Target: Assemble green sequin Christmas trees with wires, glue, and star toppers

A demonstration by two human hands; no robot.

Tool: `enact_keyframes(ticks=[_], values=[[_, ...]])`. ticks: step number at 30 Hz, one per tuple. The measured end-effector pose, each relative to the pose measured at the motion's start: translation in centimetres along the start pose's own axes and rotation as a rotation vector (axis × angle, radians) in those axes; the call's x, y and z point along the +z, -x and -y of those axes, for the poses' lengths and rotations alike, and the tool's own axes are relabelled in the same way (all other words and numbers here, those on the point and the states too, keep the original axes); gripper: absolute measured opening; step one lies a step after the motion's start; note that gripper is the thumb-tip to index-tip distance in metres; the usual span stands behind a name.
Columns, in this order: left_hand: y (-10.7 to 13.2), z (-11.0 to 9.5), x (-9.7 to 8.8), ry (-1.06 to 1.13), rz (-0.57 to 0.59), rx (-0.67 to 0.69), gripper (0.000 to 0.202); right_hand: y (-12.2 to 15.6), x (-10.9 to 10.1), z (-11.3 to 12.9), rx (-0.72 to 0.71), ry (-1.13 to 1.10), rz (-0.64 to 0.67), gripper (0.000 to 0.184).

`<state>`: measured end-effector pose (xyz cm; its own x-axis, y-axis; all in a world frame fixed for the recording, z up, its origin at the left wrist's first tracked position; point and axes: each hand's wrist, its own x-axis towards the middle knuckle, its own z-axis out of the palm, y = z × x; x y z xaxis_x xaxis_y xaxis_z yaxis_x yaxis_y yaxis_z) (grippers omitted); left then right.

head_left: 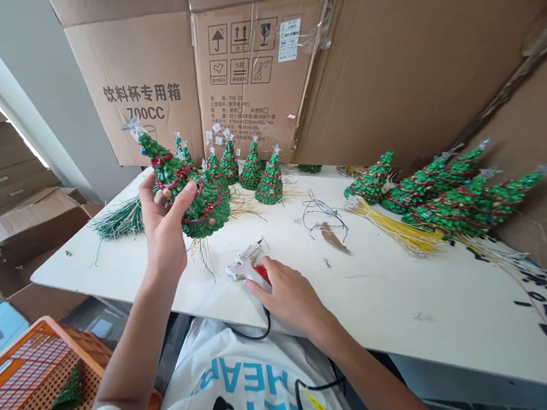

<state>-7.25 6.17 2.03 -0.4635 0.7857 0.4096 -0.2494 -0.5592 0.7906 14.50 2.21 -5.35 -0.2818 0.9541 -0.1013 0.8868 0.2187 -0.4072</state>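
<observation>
My left hand (166,229) is raised above the white table, its fingers wrapped around a small green sequinned Christmas tree (191,189) with red garland and a silver star tip. The tree is tilted, and loose wires trail from its base. My right hand (290,295) rests near the table's front edge, closed over a white hot glue gun (245,264) with a red trigger. The gun lies on its side, its nozzle pointing toward the back, and my palm hides its handle.
Several finished trees (252,167) stand at the table's back, and several more (454,198) lie at the right with yellow wire bundles (398,232). Black cord (254,332) runs off the front edge. An orange plastic crate (26,392) sits at lower left. Cardboard sheets (254,59) wall the back.
</observation>
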Motion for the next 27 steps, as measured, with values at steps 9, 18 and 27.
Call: enact_keyframes(ticks=[9, 18, 27], values=[[-0.2, 0.0, -0.1, 0.059, -0.024, -0.091, 0.056, 0.2, -0.1, 0.3, -0.006, 0.036, 0.015, 0.034], [-0.8, -0.2, -0.4, 0.191, -0.025, -0.334, 0.034, 0.3, -0.7, -0.1, -0.001, 0.026, 0.026, 0.033], [-0.5, -0.7, 0.4, 0.315, -0.07, -0.599, 0.022, 0.0, -1.2, -0.6, -0.231, -0.385, -0.431, 0.021]])
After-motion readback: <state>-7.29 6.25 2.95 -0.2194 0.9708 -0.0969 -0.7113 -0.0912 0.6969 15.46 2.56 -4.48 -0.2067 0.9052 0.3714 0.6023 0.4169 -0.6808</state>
